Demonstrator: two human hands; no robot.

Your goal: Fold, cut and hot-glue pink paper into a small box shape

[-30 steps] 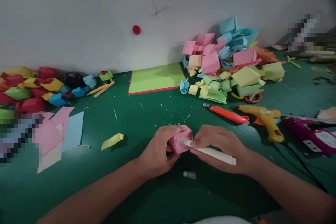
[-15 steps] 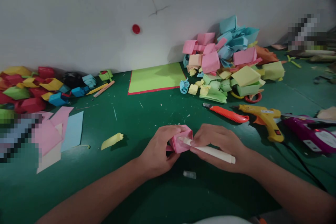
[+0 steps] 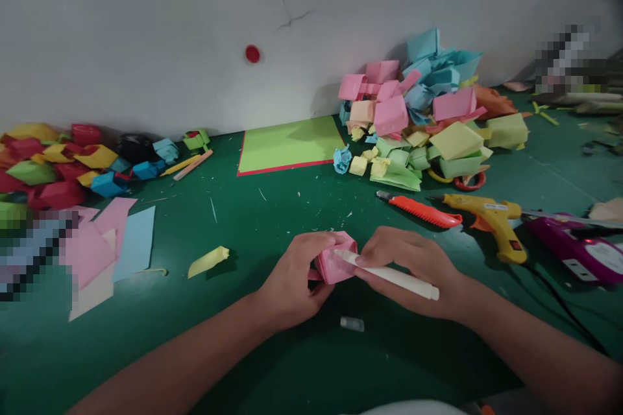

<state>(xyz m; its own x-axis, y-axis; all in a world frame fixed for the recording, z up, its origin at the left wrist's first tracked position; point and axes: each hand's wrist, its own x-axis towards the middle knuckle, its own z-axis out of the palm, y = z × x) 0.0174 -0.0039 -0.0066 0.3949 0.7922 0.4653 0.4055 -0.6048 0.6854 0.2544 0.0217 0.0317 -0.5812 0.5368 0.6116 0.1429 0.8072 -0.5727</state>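
Note:
Between the fingers and thumb of my left hand (image 3: 295, 282) is a small folded pink paper box (image 3: 338, 267), held just above the green table. My right hand (image 3: 413, 269) grips a white pen-shaped tube (image 3: 402, 279), which looks like a marker or glue pen. Its tip touches the box's near face. A small clear cap (image 3: 352, 323) lies on the table below both hands. Left of my left hand rests a crumpled yellow paper strip (image 3: 208, 262).
Folded paper pieces in several colours (image 3: 409, 110) are heaped at the back right. A red-orange utility knife (image 3: 423, 210), a yellow glue gun (image 3: 494, 214) and a purple power strip (image 3: 579, 249) lie at right. A green sheet (image 3: 292, 142) lies by the wall; coloured boxes (image 3: 63, 168) fill the left.
The white tube's tip has shifted slightly left and up on the pink box's face, with my right hand tilting a little. My left hand and the box stay almost still.

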